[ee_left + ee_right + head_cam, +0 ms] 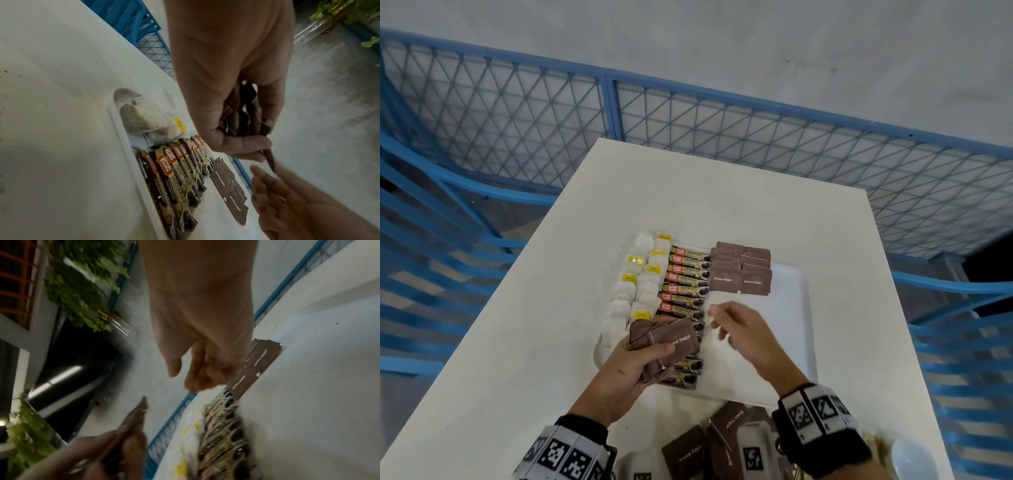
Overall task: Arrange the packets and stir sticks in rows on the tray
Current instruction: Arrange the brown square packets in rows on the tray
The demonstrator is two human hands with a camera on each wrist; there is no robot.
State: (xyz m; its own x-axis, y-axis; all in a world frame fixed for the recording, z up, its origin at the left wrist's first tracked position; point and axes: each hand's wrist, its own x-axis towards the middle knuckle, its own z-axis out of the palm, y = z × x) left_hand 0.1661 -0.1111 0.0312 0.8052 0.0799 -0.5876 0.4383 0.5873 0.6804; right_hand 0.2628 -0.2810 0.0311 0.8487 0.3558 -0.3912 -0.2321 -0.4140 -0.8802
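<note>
On the tray (pixel 791 284), from left to right, tea bags (pixel 640 277) are laid in two columns, roughly a dozen, then coffee sticks (pixel 685 291), at least ten, then sugar packets (pixel 741 270), about eight. A sugar stack (pixel 667 339) is gripped by the left hand (pixel 626 370); the right hand (pixel 743 329) is held empty, fingers loose. The fanned stack could slip and scatter rows. No stir sticks can be made out.

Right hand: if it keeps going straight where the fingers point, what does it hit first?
Probably bare tray first. The right hand points toward the far left, with the coffee granule sachets next in line. Its height above the tray is unclear.
</note>
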